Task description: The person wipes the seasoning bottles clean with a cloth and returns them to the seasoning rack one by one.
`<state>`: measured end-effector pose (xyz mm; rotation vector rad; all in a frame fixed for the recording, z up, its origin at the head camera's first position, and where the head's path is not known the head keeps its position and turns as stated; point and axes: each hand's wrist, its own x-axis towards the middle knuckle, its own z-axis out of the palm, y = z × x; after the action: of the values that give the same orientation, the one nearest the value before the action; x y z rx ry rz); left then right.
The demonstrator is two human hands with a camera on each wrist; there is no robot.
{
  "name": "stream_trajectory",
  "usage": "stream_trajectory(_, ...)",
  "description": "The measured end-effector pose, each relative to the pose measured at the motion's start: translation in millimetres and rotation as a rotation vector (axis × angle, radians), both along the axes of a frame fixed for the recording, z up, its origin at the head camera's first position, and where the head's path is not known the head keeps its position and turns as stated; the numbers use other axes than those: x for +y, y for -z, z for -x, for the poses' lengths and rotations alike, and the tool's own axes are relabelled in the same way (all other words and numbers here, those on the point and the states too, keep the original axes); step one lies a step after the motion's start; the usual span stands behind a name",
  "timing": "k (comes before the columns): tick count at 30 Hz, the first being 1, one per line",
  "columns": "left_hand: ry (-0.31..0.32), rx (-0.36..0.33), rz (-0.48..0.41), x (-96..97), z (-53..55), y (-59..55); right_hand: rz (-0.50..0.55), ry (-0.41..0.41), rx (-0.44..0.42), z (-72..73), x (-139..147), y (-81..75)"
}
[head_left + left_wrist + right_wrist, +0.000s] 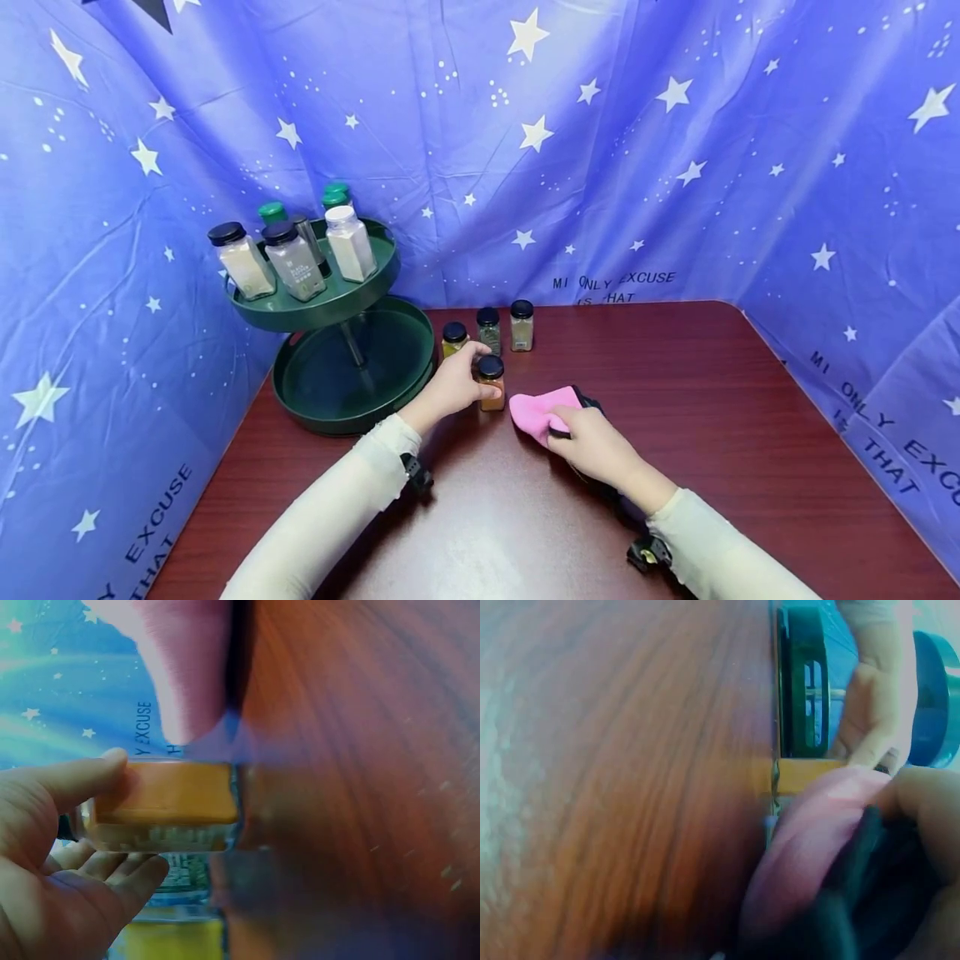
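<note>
Because the orange jar stands in our left hand with the pink cloth in our right hand just beside it, we'd guess the likeliest mishap is a sideways nudge: if the cloth pushes in harder than the left fingers hold, the jar could tip or skid across the table. Next worry is the crowd just past our left hand. The yellow jar is right behind the knuckles and a black-capped jar is close beyond the fingertips, so a careless swing could topple either one. The pale jar, a bit farther ahead of both hands, seems safer to us. We'd also watch the green rack to the left of that hand, since a wide backswing might bump it and rattle the bottles up top. As for grip, our left thumb is on the near side of the orange jar with the fingers curving round the far side, so basically a pinch one jar wide; how hard, we can't tell. Our right hand is mostly closed, thumb on top, pinching the cloth, with dark material underneath hiding some fingers. Whether cloth and jar actually touch, we honestly can't say; the wrist views are too blurry.
</note>
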<state>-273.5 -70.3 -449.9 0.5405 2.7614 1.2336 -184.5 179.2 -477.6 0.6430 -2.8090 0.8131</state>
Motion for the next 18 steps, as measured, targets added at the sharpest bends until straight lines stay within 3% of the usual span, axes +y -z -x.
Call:
stream_trajectory(4, -0.016, -0.025, -0.018, -2.0, 1.3, 10.6, 0.143, 0.137, -0.081, 4.1, 6.6, -3.8)
stream_trajectory(9, -0.016, 0.001, -0.016, -5.4, 3.6, 19.3, 0.350, 0.278, -0.212, 9.3, 13.6, -10.1)
stream_trajectory(14, -0.012, 0.011, -0.027, -6.8, -0.6, 19.0, 0.706, 0.386, -0.394, 11.2, 21.5, -18.7)
stream_trajectory(18, 0.005, 0.024, -0.052, -5.6, -8.8, 14.3, 0.974, 0.433, -0.494, 12.5, 28.0, -25.5)
